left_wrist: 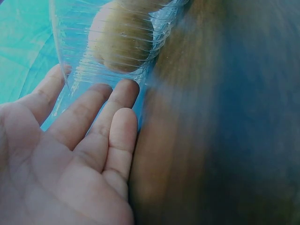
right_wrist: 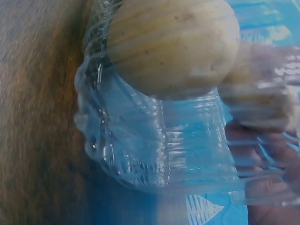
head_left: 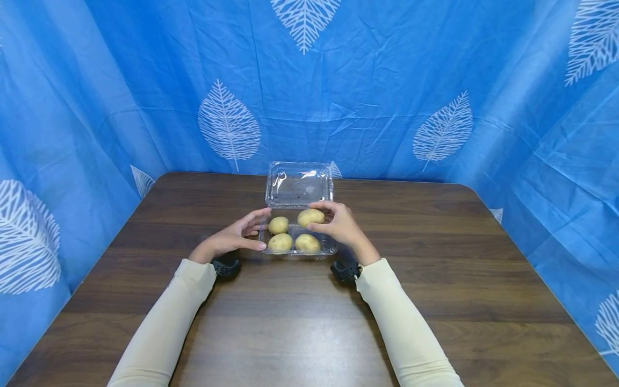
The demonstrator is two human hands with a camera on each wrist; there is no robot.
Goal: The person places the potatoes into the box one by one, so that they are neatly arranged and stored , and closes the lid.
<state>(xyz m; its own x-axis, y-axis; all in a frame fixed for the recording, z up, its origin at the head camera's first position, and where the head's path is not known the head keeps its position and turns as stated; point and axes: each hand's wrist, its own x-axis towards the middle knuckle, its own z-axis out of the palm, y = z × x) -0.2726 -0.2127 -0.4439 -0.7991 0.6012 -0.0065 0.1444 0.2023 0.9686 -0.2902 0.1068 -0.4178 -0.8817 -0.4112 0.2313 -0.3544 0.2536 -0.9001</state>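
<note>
A clear plastic clamshell container (head_left: 330, 242) sits on the table with its lid (head_left: 297, 185) raised at the back. Inside lie three potatoes: a small potato (head_left: 278, 225) at back left, a front-left potato (head_left: 280, 243) and a front-right potato (head_left: 307, 243). My right hand (head_left: 340, 224) grips another potato (head_left: 311, 217) between thumb and fingers over the back right of the container. My left hand (head_left: 237, 234) spreads along the container's left side, thumb at the front corner. The left wrist view shows its fingers (left_wrist: 91, 117) nearly straight, their tips right at the ribbed wall.
The brown wooden table (head_left: 309, 322) extends around the container. A blue curtain (head_left: 362, 97) with white leaf prints hangs behind the table and at both sides. Each wrist wears a black device, such as the right one (head_left: 344, 270).
</note>
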